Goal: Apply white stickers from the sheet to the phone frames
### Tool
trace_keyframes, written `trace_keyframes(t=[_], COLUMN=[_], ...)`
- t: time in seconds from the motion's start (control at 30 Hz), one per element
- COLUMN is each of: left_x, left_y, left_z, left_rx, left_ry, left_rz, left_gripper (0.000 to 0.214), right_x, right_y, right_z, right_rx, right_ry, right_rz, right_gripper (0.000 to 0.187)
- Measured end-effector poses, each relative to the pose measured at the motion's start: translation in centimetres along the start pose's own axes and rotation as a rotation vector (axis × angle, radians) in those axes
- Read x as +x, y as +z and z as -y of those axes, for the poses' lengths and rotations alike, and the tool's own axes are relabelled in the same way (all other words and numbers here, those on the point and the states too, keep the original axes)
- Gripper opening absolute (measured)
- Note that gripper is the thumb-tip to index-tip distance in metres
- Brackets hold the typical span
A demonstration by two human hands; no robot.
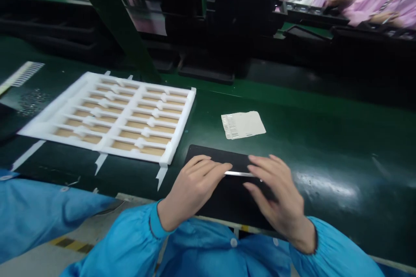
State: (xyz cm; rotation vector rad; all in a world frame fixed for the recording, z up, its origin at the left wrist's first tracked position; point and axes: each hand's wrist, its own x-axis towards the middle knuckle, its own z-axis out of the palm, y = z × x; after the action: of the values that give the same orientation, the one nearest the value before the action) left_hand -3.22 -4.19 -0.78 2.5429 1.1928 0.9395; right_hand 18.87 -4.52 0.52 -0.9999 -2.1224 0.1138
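In front of me a thin dark device with a bright silver edge is over a black mat; its outline blends into the mat. My left hand is closed at the device's left part, fingers together and one tip by the silver edge. My right hand is at the device's right end, fingers spread and thumb apart. Whether its fingertips touch the device is not clear. Beyond the hands lies a pale card or sheet with rows of small strips along its left side.
A white foam tray with brown-bottomed slots stands left, with tape tabs at its edges. Small metal bits and a strip sheet lie farther left. A green post and dark trays are behind. Co-workers in pink sit opposite; a blue sleeve is left.
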Motion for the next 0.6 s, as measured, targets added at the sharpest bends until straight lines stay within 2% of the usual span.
trace_keyframes(t=[0.13, 0.2, 0.27, 0.37, 0.47, 0.6], left_x=[0.8, 1.0, 0.8, -0.5, -2.7, -5.9], left_y=[-1.1, -2.9, -5.7, -11.2, -16.6, -21.8], left_z=[-0.2, 0.2, 0.8, 2.2, 4.6, 10.8], left_rx=[-0.006, -0.075, -0.15, -0.152, -0.003, 0.141], left_ry=[-0.03, -0.097, -0.194, -0.356, -0.531, -0.782], left_rz=[0.12, 0.177, 0.226, 0.245, 0.219, 0.199], left_gripper=[0.028, 0.022, 0.019, 0.018, 0.02, 0.029], right_x=[0.0, -0.4, -1.0, -1.6, -1.8, -1.7], right_y=[-0.8, -0.8, -0.6, -0.3, -0.5, -0.6], right_z=[-2.8, -4.8, -6.6, -7.8, -7.2, -6.4], right_rx=[0.069, 0.091, 0.112, 0.106, 0.112, 0.154], right_ry=[0.262, 0.423, 0.583, 0.753, 0.797, 0.787], right_rz=[-0.247, -0.31, -0.333, -0.288, -0.202, -0.064], right_gripper=[0.022, 0.016, 0.019, 0.027, 0.032, 0.038])
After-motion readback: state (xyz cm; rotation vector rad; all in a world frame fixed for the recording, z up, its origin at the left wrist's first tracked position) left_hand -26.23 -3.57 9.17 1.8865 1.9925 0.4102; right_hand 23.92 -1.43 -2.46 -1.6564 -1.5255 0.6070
